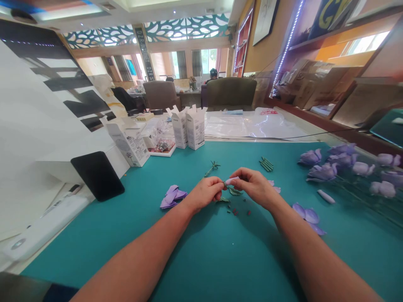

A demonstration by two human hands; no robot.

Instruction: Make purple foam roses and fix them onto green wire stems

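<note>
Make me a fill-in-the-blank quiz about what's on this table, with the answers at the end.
The right hand pinches a pale lilac piece close to the fingers of the ____ hand. The black tablet-like slab lies to the ____ of both hands. The large purple roses lie to the ____ of both hands. The top flaps of the upright white boxes are ____.

Missing words: left; left; right; open.
</note>
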